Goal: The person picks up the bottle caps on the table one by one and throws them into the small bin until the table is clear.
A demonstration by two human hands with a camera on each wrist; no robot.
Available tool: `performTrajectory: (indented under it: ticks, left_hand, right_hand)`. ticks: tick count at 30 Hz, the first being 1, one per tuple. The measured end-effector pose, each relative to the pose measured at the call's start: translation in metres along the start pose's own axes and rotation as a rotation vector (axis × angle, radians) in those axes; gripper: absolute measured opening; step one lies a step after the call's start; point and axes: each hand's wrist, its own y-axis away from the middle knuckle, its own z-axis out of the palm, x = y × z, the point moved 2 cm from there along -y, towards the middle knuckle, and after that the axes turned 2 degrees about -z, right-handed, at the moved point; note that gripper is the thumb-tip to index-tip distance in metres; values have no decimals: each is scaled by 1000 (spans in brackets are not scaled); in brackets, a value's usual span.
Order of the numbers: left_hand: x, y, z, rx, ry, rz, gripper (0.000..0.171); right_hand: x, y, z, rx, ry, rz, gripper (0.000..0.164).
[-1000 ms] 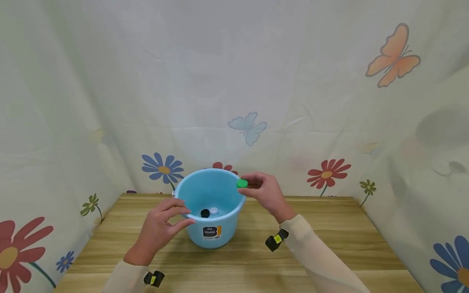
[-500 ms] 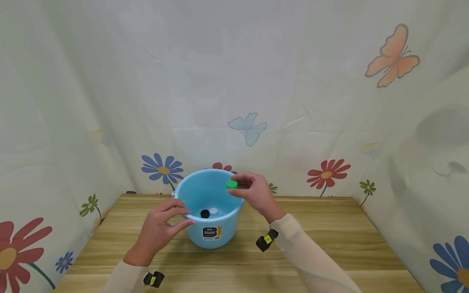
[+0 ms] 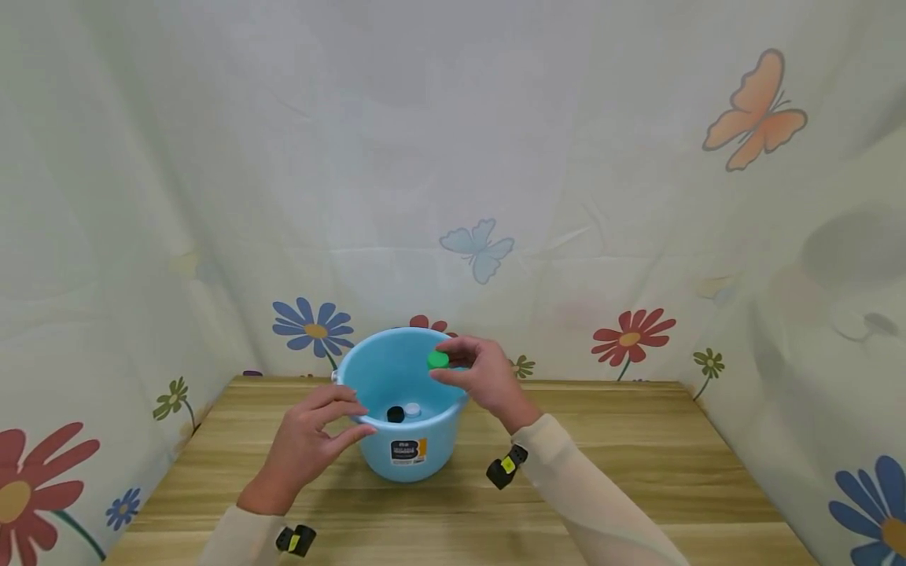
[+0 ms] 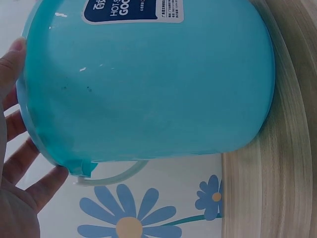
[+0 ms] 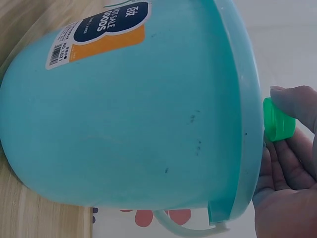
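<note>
A light blue plastic bucket (image 3: 442, 442) stands upright on the wooden table, its label facing the front. My left hand (image 3: 303, 446) holds the bucket's rim at the front left, thumb by the outside and fingers over the edge. Between thumb and fingers, my right hand (image 3: 494, 383) pinches a green bottle cap (image 3: 438, 360) over the right side of the bucket's opening. In the right wrist view, the green cap shows just beyond the rim. Down inside the bucket lie a black cap-like piece (image 3: 395, 414) and a white one (image 3: 412, 410), side by side.
The wooden table (image 3: 609, 464) extends on both sides of the bucket. Behind it hangs a pale curtain (image 3: 354, 157) printed with flowers and butterflies. The bucket's pale handle (image 5: 190, 230) hangs down on its far side.
My right hand has moved left with the green bottle cap, from the bucket's right rim to over its opening. The left hand and the bucket have stayed in place.
</note>
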Motion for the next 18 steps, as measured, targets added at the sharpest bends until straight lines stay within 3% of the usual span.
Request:
performTrajectory:
  ticks: [11, 18]
  left_hand:
    - [-2, 1, 0, -7, 6, 3, 31]
    - [-4, 1, 1, -5, 10, 1, 31]
  right_hand:
    - [-2, 0, 6, 8, 44, -7, 34]
    - [-33, 10, 9, -13, 54, -9, 35]
